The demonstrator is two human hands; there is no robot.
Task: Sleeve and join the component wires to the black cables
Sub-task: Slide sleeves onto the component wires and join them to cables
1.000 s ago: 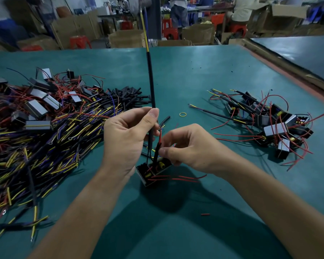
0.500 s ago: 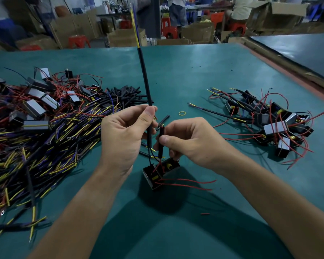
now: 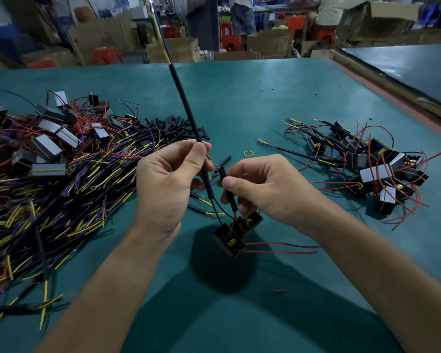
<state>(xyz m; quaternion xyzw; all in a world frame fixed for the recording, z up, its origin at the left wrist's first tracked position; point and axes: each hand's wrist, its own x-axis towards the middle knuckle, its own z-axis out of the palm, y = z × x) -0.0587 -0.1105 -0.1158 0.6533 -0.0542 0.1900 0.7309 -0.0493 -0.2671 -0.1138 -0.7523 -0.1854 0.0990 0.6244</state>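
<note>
Left hand: pinches the black cable; the cable's long axis runs steeply up and away.
Sleeve: just right of the cable, near-parallel, over a component wire.
Right hand: pinches the sleeve, nearer the joint.
Component: hangs below both hands.

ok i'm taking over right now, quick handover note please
Left hand pinches the long black cable, which points up and away.
Right hand pinches a short black sleeve threaded on a red wire of the black component below the hands.
Done: sleeve on the wire.
Left: join wire to cable, cover the joint, then the other wires.
Loose sleeves and unjoined stock lie on the left, apparently joined units on the right.
</note>
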